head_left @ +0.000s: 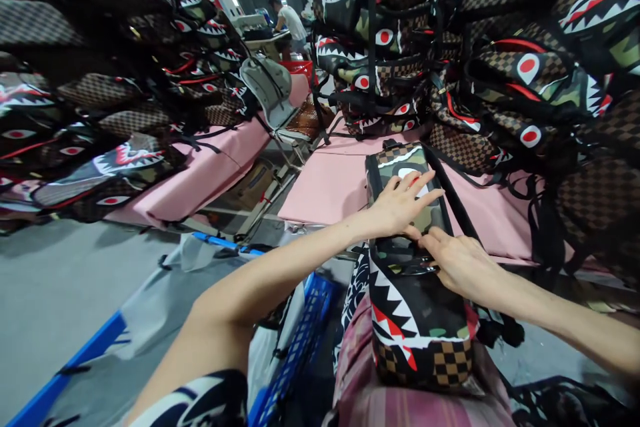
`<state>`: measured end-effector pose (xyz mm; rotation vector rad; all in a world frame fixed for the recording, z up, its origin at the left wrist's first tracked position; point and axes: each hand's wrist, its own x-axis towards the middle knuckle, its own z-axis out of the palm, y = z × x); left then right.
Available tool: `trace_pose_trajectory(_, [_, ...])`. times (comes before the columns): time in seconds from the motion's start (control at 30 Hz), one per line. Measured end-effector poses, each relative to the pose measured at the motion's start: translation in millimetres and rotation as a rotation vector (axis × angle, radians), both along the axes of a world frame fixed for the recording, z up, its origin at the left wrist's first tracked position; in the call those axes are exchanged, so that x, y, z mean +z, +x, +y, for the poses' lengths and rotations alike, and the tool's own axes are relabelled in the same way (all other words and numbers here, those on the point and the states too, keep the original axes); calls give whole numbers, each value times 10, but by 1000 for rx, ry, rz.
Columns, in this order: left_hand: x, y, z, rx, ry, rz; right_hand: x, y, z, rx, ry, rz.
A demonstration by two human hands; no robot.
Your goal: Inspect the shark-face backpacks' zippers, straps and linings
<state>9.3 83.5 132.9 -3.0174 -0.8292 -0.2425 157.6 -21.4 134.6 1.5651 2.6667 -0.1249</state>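
Observation:
A backpack (400, 313) with shark teeth, camouflage and brown checks lies across my lap, its far part resting on the pink table edge. My left hand (403, 205) is open, fingers spread flat over the eye print on the bag's far part. Its thumb points down toward the fold, close to my right fingertips. My right hand (457, 259) is closed, its fingers pinching the bag's edge by the dark opening at the middle. What exactly sits between those fingertips is hidden. A black strap (455, 197) runs along the bag's right side.
Similar backpacks are piled on the pink table (325, 187) ahead and right, and on another pink table (200, 173) at left. A blue crate (305, 320) and a grey cloth on a blue frame (110, 340) stand left. Behind are a chair (270, 90) and a person (293, 20).

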Motion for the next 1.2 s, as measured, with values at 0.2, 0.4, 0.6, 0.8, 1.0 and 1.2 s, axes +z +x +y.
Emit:
trace_pose_trajectory(0.2, [-220, 196, -176, 68, 47, -95, -42, 76, -91, 63, -178, 377])
trace_pose_trajectory(0.4, [-262, 206, -171, 40, 57, -204, -152, 170, -251, 107, -156, 554])
trace_pose_trajectory(0.6, [7, -268, -656, 217, -304, -487, -258, 288, -380, 79, -61, 488])
trace_pose_trajectory(0.8, [-264, -461, -1211, 712, -1325, -326, -299, 76, -550, 234, 246, 386])
trace_pose_trajectory(1.0, [-361, -432, -1171, 905, -1755, -608, -450, -232, -719, 328, 505, 269])
trace_pose_trajectory(1.2, [-405, -509, -1244, 844, -1877, -934, -531, -178, -732, 331, 593, 148])
